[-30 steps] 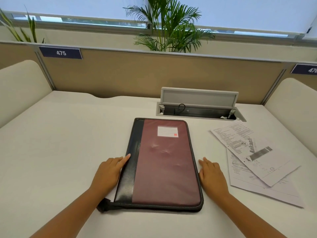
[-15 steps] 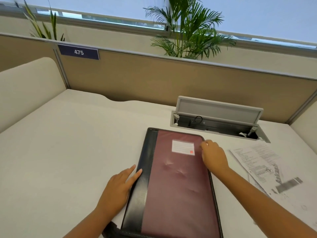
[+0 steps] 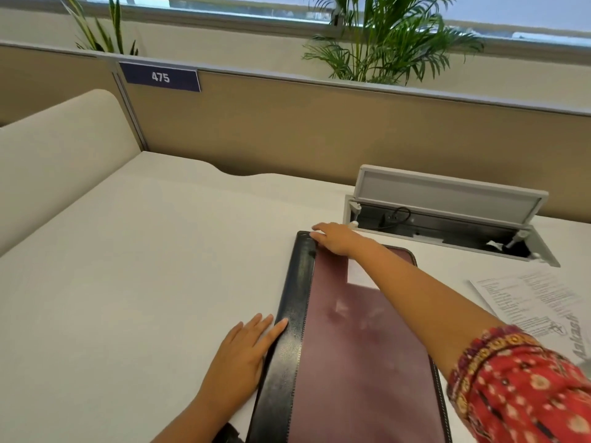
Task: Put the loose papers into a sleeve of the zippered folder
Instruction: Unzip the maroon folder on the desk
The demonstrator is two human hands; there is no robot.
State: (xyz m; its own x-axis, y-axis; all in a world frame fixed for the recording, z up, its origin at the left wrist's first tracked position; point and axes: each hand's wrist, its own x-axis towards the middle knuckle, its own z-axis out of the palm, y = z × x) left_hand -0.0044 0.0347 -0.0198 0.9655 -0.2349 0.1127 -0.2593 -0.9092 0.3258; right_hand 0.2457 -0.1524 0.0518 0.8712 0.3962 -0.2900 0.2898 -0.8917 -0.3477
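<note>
The zippered folder [image 3: 358, 346], maroon with a black spine strip, lies closed and flat on the white desk [image 3: 144, 282] in front of me. My left hand [image 3: 243, 356] rests flat on the desk with its fingers apart, the fingertips touching the black spine on the folder's left side. My right hand [image 3: 335, 239] reaches across the cover to the far left corner, fingers pinched along the zipper edge; the pull itself is hidden under them. My forearm covers part of the white label. The loose papers [image 3: 537, 302], printed sheets, lie on the desk to the folder's right.
An open cable hatch [image 3: 447, 199] with its lid raised sits in the desk just beyond the folder. A tan partition [image 3: 287, 129] closes the back and a cream side panel [image 3: 57, 145] the left. Plants stand behind the partition.
My right hand has slid along the folder's far edge from the right corner to the left corner. The view has shifted left and closer. My left hand stays against the spine.
</note>
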